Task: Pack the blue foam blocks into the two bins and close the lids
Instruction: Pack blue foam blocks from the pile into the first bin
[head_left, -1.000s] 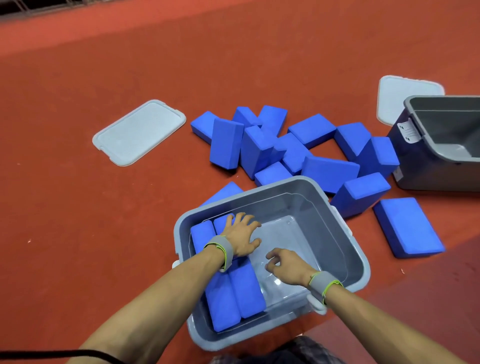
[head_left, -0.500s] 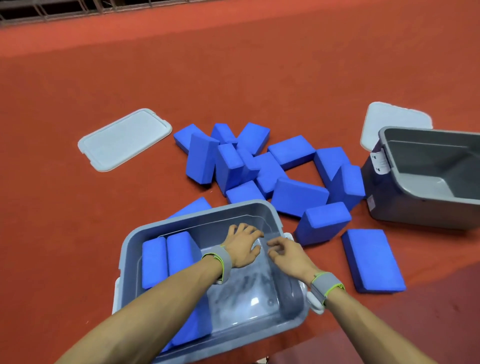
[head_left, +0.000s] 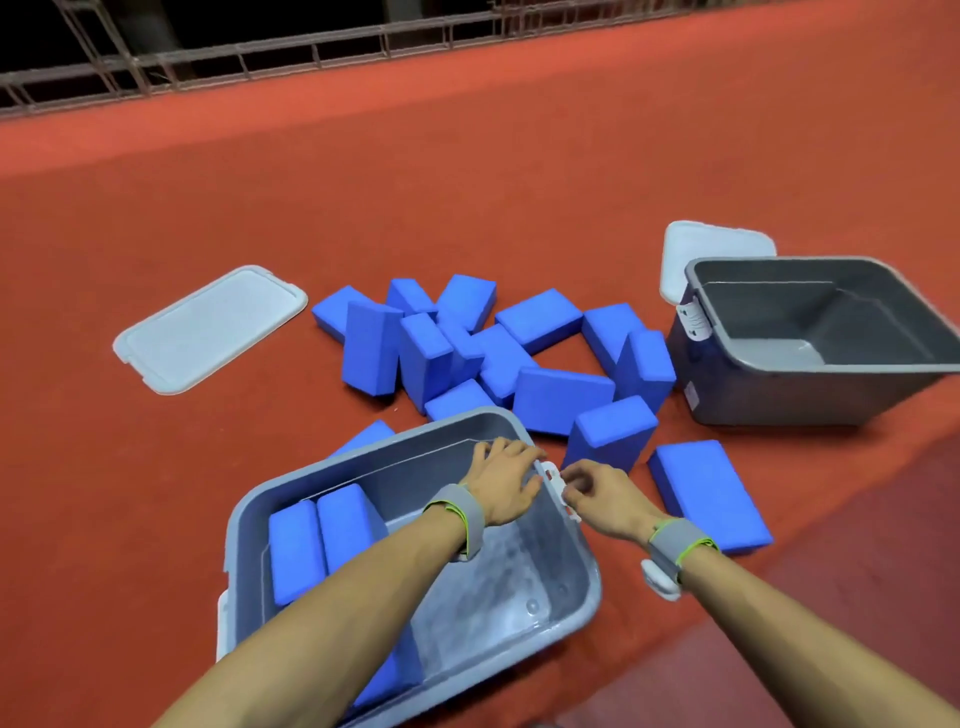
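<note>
- The near bin (head_left: 244, 525), light grey, sat on the red floor (head_left: 130, 493) at the bottom of the view; two blue foam blocks (head_left: 322, 535) lay side by side against its left wall, partly hidden by the left forearm.
- The left hand (head_left: 504, 483) reached across the bin's inside to its far right rim, fingers spread flat and gripping nothing; the right hand (head_left: 602, 491) hovered just outside that rim, fingers curled loosely around the white latch (head_left: 556, 480) (whether they actually pinched it could not be told).
- Both wrists wore grey bands (head_left: 462, 512) edged in green.
- The loose pile of blocks (head_left: 493, 348) lay beyond the near bin, some flat, some on edge; one single block (head_left: 706, 493) lay flat to the right.
- The second bin (head_left: 779, 395), darker grey and holding no blocks, stood at the right; one lid (head_left: 208, 327) lay flat at the left, the other lid (head_left: 711, 244) behind the dark bin.
</note>
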